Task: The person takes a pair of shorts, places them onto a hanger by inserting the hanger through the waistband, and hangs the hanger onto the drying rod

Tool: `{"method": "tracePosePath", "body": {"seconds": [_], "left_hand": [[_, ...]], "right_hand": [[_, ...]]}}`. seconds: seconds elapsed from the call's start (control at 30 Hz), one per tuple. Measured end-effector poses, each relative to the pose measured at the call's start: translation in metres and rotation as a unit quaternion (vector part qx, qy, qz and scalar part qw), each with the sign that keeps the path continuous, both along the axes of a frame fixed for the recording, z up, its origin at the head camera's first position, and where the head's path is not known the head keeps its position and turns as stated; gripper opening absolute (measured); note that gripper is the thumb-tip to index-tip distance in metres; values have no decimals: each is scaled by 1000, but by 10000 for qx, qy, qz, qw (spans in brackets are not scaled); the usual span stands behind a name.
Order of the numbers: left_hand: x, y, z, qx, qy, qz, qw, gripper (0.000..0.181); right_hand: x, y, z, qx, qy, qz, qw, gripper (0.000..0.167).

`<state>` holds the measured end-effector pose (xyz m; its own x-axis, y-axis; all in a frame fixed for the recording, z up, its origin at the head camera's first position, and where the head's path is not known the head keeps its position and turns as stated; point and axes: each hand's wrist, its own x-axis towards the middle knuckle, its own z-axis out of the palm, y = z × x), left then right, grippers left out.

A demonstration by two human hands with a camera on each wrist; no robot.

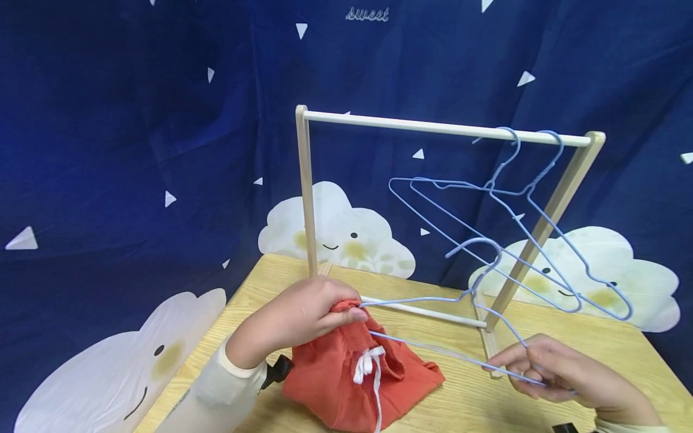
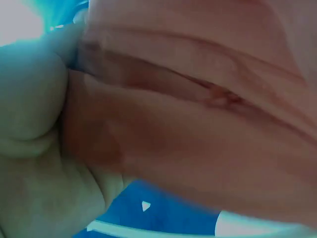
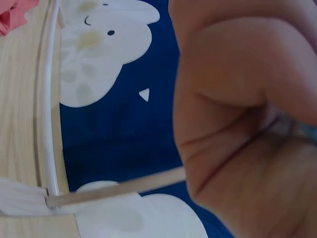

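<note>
In the head view the left hand (image 1: pixel 308 313) pinches the gathered waistband of a red-orange cloth garment (image 1: pixel 330 385), which has a white drawstring (image 1: pixel 368 365) at its front. The left end of a blue wire hanger (image 1: pixel 428 347) runs into the waistband by the thumb. At the hanger's other end the right hand (image 1: pixel 568 373) grips the wire, its hook pointing up between the hands. In the left wrist view the garment (image 2: pixel 188 134) fills most of the picture beside the hand (image 2: pixel 34 129). Curled fingers of the right hand (image 3: pixel 242 114) fill the right wrist view's right side.
A wooden rack (image 1: pixel 433 125) stands behind the hands on the wooden table (image 1: pixel 460 391). Two blue hangers (image 1: pixel 533 243) hang at the right part of its bar, above the held hanger. A dark blue curtain (image 1: pixel 162 120) with white clouds is behind.
</note>
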<state>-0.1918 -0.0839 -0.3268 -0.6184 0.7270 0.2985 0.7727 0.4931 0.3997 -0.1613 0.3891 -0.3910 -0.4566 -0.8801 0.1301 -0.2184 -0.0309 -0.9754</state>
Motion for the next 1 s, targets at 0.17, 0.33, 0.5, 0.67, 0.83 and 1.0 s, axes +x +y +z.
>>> {"method": "tracePosePath", "body": {"seconds": [0.17,0.33,0.5,0.67,0.83,1.0], "left_hand": [[2,6,-3,-219,144,-97,9996,34],[4,6,-5,-224,374,133,9990,41],[4,8,-8,-289,519,181,9981,45],[4,13,-10,-416,680,195,9966,46],[5,19,-12,-483,677,143,9964,43],[7,25,-15,-486,395,71,9980,39]], "right_hand": [[-1,-13,-1,-3,-215,53,9998,57],[-3,-24,-2,-110,-192,153,9996,60],[-2,-30,-5,-46,-243,93,9997,60],[-2,-34,-10,-9,-208,-10,9998,58],[1,-44,-9,216,-325,-294,9988,51],[5,-56,-9,326,-343,-435,9979,48]]}}
